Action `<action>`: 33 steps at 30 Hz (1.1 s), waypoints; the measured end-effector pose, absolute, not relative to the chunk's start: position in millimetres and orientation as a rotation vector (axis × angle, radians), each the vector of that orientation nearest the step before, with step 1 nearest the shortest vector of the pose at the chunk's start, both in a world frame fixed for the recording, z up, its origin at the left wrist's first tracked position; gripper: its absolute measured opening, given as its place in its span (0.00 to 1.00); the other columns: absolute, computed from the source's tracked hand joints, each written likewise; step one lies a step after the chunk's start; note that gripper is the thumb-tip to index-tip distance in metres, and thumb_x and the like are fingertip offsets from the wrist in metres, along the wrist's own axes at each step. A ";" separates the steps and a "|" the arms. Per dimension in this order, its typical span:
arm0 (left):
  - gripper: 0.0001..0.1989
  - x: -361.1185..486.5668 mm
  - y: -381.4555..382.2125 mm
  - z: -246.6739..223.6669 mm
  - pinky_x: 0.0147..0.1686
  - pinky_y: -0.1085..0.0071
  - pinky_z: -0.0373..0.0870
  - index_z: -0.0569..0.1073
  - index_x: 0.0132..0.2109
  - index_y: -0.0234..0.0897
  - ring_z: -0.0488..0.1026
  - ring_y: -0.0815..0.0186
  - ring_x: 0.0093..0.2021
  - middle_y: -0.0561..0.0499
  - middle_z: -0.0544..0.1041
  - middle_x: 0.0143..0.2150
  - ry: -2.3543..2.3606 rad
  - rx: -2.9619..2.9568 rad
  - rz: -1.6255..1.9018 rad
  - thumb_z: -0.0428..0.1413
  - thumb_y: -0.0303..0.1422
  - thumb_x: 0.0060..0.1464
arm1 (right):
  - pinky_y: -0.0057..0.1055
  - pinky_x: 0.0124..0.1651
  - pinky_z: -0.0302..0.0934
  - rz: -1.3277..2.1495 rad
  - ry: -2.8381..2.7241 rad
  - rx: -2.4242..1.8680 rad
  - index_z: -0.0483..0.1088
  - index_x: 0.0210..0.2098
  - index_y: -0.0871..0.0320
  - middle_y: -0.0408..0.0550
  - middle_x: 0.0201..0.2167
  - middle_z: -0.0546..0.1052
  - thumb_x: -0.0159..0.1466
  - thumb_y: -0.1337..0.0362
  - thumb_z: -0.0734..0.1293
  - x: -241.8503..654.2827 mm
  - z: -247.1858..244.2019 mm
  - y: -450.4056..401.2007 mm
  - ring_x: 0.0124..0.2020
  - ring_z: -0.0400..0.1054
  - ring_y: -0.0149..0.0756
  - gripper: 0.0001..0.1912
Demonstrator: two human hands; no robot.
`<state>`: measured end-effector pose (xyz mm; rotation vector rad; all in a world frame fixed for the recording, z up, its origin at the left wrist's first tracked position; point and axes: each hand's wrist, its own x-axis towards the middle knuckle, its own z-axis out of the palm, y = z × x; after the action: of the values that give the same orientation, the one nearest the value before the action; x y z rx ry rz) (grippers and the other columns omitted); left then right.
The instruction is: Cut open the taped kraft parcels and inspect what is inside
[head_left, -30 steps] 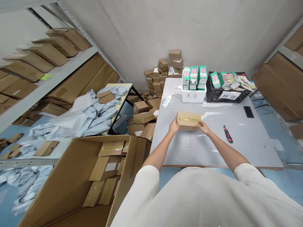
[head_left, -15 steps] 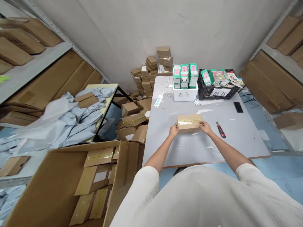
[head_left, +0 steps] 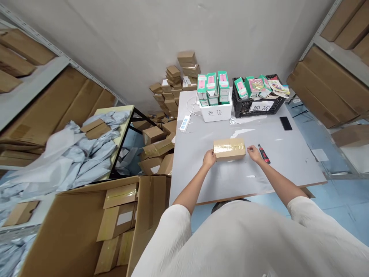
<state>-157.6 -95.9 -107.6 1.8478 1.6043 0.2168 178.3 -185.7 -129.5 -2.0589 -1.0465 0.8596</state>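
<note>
Carton (head_left: 230,149) lies on the counter (head_left: 227,182), long axis left to right, its left end held by the left hand (head_left: 209,159), while the right hand (head_left: 254,154), its grip unclear, sits between its right end and the cutter (head_left: 264,154).

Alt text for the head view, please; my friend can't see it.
A left hand touches a brown rectangular taped cardboard box at a grey table; the right hand is just off its other end, near a red-and-black cutter.
</note>
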 end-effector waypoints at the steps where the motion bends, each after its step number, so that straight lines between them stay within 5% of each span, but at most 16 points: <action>1: 0.19 -157.8 -96.4 -108.6 0.59 0.61 0.75 0.79 0.63 0.35 0.80 0.51 0.58 0.37 0.83 0.60 1.621 1.838 0.226 0.54 0.29 0.69 | 0.38 0.56 0.72 0.850 -1.037 -2.079 0.74 0.43 0.54 0.52 0.48 0.84 0.63 0.61 0.64 186.7 -131.9 -187.9 0.47 0.78 0.42 0.11; 9: 0.25 -168.2 -110.1 -111.6 0.56 0.58 0.78 0.72 0.70 0.41 0.82 0.56 0.51 0.41 0.80 0.60 1.621 1.786 0.434 0.55 0.28 0.68 | 0.43 0.62 0.68 0.775 -1.018 -2.513 0.76 0.57 0.57 0.60 0.57 0.79 0.65 0.63 0.67 253.9 -160.0 -209.5 0.58 0.75 0.49 0.21; 16: 0.26 -166.0 -114.1 -110.5 0.60 0.56 0.78 0.75 0.65 0.44 0.79 0.55 0.57 0.41 0.73 0.65 1.591 1.849 0.541 0.54 0.23 0.63 | 0.50 0.64 0.66 0.816 -1.154 -2.805 0.70 0.65 0.58 0.65 0.63 0.72 0.70 0.57 0.69 269.1 -181.7 -220.2 0.66 0.69 0.58 0.26; 28: 0.17 -162.3 -118.0 -105.4 0.56 0.57 0.79 0.77 0.58 0.44 0.81 0.59 0.48 0.44 0.74 0.61 1.635 1.764 0.519 0.55 0.28 0.66 | 0.48 0.59 0.69 0.841 -1.181 -2.804 0.68 0.62 0.57 0.65 0.60 0.73 0.68 0.61 0.72 271.7 -190.4 -232.4 0.62 0.71 0.56 0.25; 33: 0.17 -156.9 -114.9 -104.5 0.61 0.53 0.75 0.77 0.57 0.44 0.77 0.52 0.58 0.42 0.75 0.61 1.647 1.923 0.481 0.56 0.27 0.64 | 0.41 0.54 0.70 0.906 -0.967 -2.630 0.71 0.62 0.59 0.61 0.54 0.80 0.66 0.61 0.70 275.7 -162.5 -217.2 0.55 0.76 0.53 0.25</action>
<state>-156.9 -114.9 -104.5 1.9233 1.6472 0.4805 275.7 -217.2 -162.5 -2.6298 -0.9665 0.9058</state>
